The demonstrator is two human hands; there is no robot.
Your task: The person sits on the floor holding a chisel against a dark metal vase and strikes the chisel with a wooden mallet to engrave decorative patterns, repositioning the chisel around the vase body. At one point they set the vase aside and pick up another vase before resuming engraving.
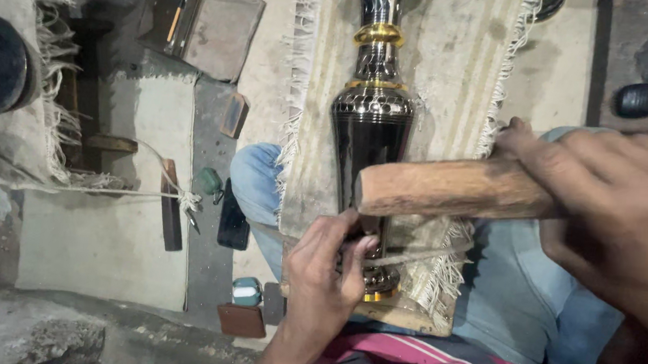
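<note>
Over the lap, the right hand point(622, 211) grips a brown wooden mallet point(450, 190); the left hand point(328, 265) apparently pinches a thin tool against the dark engraved metal vase point(370, 131), so a skewed blow could hit its fingers point(353, 244).

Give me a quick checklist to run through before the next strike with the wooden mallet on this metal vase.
1. Vase lies flat along the fringed cloth over the lap: ok.
2. Left hand grips near the vase's lower end, beside the base: ok.
3. Small tool pinched in the left fingers, tip set on the metal: cannot tell, the fingers and mallet hide it.
4. Right hand has a full grip on the mallet: ok.
5. Mallet head is clear of the left fingers: not ok, its end sits right above them.
6. Wooden block under the base is seated firmly: cannot tell.
</note>
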